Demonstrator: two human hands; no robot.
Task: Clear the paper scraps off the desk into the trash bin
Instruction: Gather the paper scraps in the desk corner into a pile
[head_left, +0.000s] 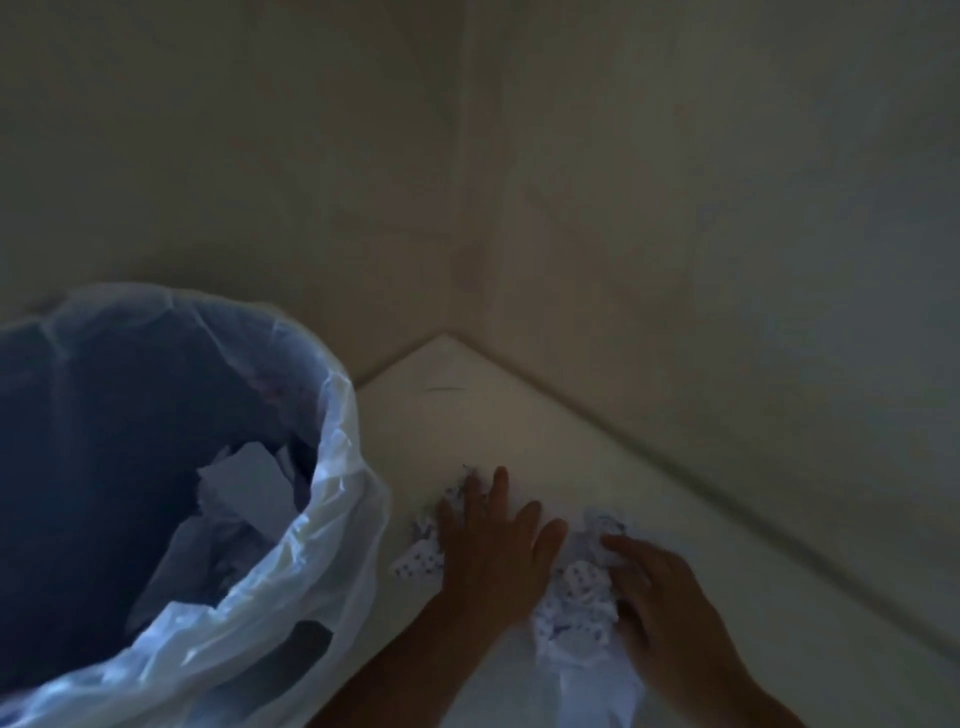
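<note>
Left hand (488, 551) flat, spread over paper scraps (576, 597); right hand (660, 597) cupped against them; trash bin (322, 519) left of both, on bench (498, 415)

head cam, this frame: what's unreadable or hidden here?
- Print on the paper scraps: head view, dim and blurred, only dots show.
- Scraps under the left hand and right hand: covered, so grip and count unclear.
- Trash bin: cut off by left and bottom edges; its floor is dark and hidden under the paper already in the bag.
- Desk: near part cut off by the bottom edge, so other scraps unknown.
</note>
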